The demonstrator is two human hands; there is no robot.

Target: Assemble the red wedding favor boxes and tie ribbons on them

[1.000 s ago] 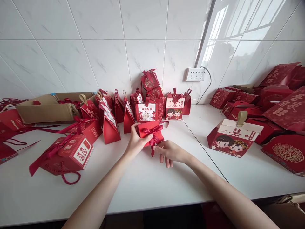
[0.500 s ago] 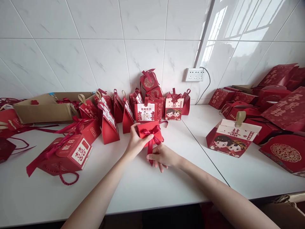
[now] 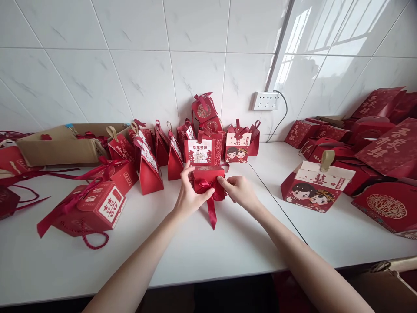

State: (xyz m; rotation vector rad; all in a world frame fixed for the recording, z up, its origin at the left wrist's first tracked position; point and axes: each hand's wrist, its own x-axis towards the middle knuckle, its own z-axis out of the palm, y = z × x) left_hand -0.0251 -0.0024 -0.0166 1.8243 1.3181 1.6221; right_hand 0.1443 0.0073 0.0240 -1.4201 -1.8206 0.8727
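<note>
Left hand: clamped on box, left side
Right hand: pinching its right edge
Ribbon: hanging between hands

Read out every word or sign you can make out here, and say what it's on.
"囍": white label on the ribboned box at left.
"囍": cream flap of the cartoon-couple box at right.
"囍": smaller cartoon-couple box by the wall.
"吾家有喜", probably, slightly blurred: white-fronted box.
Unreadable: small side tags; gold lettering on the piled box; gold roundel on the box at far right.
Held red box: none readable.
</note>
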